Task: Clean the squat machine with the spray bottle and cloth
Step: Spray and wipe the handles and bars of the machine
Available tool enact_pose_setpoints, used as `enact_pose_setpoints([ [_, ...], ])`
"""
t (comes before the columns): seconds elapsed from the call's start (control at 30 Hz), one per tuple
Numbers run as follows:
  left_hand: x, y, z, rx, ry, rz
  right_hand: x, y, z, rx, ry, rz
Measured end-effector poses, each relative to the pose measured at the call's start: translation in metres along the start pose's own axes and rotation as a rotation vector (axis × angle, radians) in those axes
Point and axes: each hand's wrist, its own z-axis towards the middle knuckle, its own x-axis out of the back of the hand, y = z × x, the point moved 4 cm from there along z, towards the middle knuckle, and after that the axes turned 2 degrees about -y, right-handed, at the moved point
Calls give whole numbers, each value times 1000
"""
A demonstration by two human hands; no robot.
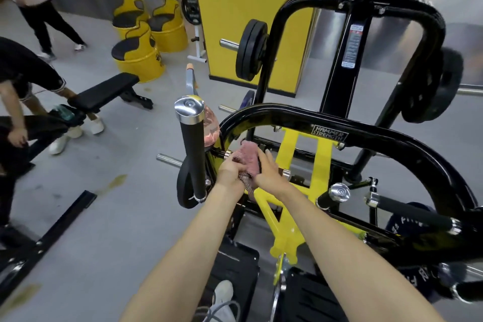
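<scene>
On squat machine [287,115], left hand [231,172] gripping cloth [248,158], right hand [269,170] flat on it, spray bottle [211,127] half hidden

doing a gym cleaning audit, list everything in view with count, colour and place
cloth: one, pink, against the machine's frame, centre
spray bottle: one, clear pink with grey trigger, behind the upright grip
squat machine: one, black frame with yellow links, centre and right
weight plates: several, black, on the machine's pegs at both sides
barrel seats: three, yellow with black cushions, upper left
bench: one, black, left
people: two, left edge
left hand: one, grips the cloth
right hand: one, fingers straight, on the cloth
</scene>
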Motion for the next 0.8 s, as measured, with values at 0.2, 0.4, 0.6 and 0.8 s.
enact_pose_setpoints([
  [0.2, 0, 1, -33, 167, -53, -31, -6, -3, -33, -144, -213, 926],
  [0.4, 11, 6, -63, 125, -343, 302, -6, -1, -48, -94, -107, 800],
  [0.6, 82, 48, -100, 279, -418, 711, -5, 0, -47, -119, 20, 778],
  [0.8, 122, 130, -88, 24, 76, 1006, 7, -13, -46, -209, 158, 817],
])
